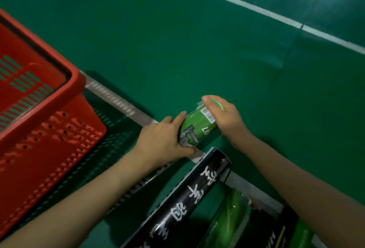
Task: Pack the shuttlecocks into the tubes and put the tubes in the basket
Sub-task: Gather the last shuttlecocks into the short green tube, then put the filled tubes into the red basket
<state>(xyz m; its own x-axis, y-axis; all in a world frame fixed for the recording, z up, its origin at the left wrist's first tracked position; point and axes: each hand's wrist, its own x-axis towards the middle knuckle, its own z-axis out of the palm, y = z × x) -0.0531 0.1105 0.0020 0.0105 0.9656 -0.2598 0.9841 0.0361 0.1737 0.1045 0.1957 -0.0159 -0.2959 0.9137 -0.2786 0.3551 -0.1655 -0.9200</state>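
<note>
Green tube (199, 125), bar-coded and lettered, is held tilted between two bare hands just below mid-frame, its far end pointing toward 1 o'clock. Whether it rests on the floor cannot be told. What it holds cannot be seen either: the right hand (227, 117) curls over that far end, thumb on top, covering the mouth. The left hand (162, 141), at the green tube's 8 o'clock, wraps the lower body, forefinger stretched along the side and thumb underneath.

A red basket (78, 81) fills the 9 o'clock side of the frame, apart from the hands. Its slotted bottom lets the green floor (177, 30) show through.

At 6 o'clock from the hands a black tube (177, 204) with white characters lies on the floor, its upper end near the held tube. A second green tube (231, 220) lies beside it toward 5 o'clock; both run out of frame, contents hidden. A white line (256, 8) crosses the floor at 1 o'clock.
</note>
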